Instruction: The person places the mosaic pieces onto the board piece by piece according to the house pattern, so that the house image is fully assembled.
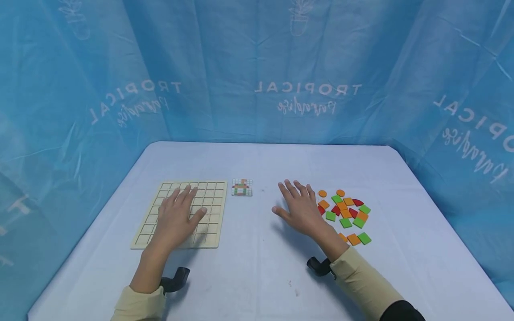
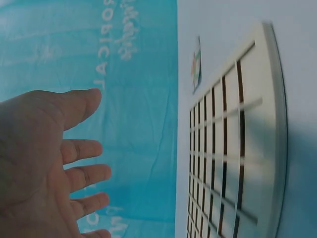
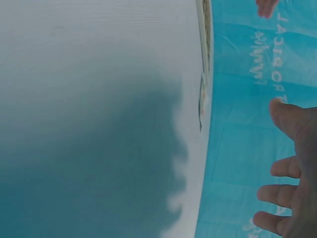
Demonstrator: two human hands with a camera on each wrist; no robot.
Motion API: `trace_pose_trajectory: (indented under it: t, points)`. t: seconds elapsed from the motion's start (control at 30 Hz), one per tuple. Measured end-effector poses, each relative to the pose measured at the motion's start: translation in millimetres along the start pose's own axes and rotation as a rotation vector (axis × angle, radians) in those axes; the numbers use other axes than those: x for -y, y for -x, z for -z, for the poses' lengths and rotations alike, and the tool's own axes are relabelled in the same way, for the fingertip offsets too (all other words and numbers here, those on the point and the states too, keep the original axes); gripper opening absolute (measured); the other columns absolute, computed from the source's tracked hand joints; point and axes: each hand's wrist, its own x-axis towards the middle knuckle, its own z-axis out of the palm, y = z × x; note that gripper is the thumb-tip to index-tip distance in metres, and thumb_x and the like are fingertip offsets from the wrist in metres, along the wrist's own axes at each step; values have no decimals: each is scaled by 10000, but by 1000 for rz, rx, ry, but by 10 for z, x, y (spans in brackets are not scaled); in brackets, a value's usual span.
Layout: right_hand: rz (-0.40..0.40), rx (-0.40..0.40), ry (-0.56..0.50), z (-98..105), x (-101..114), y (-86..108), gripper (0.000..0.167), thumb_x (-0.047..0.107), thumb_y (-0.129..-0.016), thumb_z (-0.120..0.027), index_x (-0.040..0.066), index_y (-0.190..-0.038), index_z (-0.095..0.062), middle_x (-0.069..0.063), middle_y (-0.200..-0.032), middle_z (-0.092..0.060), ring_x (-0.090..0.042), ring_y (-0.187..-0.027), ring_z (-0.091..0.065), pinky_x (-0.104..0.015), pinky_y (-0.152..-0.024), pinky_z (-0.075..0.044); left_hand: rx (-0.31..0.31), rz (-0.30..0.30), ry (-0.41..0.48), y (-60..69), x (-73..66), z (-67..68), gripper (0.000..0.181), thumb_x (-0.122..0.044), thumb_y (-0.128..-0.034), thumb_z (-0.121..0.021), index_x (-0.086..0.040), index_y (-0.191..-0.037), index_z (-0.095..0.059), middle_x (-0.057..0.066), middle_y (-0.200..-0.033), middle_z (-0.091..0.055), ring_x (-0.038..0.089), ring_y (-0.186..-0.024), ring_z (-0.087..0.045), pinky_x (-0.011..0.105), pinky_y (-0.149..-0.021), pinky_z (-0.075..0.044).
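Note:
My left hand [image 1: 176, 220] hovers over a pale grid board [image 1: 213, 214], its fingers spread and nothing held. The left wrist view shows the board [image 2: 265, 148] below and to the side of the open palm [image 2: 39, 153]. My right hand [image 1: 299, 207] is raised above the table, left of a scatter of small flat tiles [image 1: 346, 223], fingers extended and holding nothing. Green and orange squares, orange discs and red curved pieces make up the scatter; the right hand and wrist partly cover its left side. Between the hands lies a small pattern card [image 1: 242, 187] with a coloured figure.
A white cloth covers the table [image 1: 257, 267]. Blue curtains [image 1: 257, 53] with printed lettering stand behind it and along both sides. Dark camera mounts [image 1: 175, 280] sit at the wrists, near the tabletop.

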Motion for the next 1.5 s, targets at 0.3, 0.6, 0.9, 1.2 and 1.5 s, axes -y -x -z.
trace_pose_trajectory:
  t: [0.3,0.6,0.9,1.2,1.5]
  points:
    - [38,12,-96,-87,122,-196,719,464,-909,-609,137,-1496,-352,-104,-1524,-334,-340,-1376,-262,-551,-1082,-151,-13,21,69,7,264,115,622,-271,-947,-586,8,-1451,-353,252,-1498,-292,443,-1379,-168,653,-1030,-102]
    - [68,2,-200,-177,231,-402,630,426,-924,-606,129,-1452,-432,-93,-1471,-418,-326,-1314,-348,-525,-1032,-242,-3,30,144,-4,481,180,604,-231,-944,-595,-1,-1449,-355,278,-1462,-323,484,-1334,-212,683,-991,-130]
    - [46,22,-239,-288,285,-653,578,407,-927,-610,135,-1418,-477,-81,-1406,-490,-316,-1238,-414,-495,-974,-303,17,97,183,-8,718,211,594,-197,-940,-598,-4,-1450,-360,300,-1448,-333,527,-1307,-217,714,-981,-92]
    - [23,74,-241,-415,335,-879,551,407,-921,-620,147,-1394,-510,-65,-1386,-510,-305,-1213,-427,-478,-944,-325,113,203,263,-1,950,249,615,-221,-954,-591,-38,-1480,-330,298,-1481,-279,519,-1344,-169,706,-973,-190]
    - [1,127,-197,-465,346,-1035,539,404,-915,-626,173,-1390,-519,-66,-1392,-501,-312,-1207,-425,-486,-954,-325,182,241,372,-31,1212,282,630,-267,-965,-580,-53,-1493,-313,297,-1495,-225,526,-1355,-103,737,-949,-171]
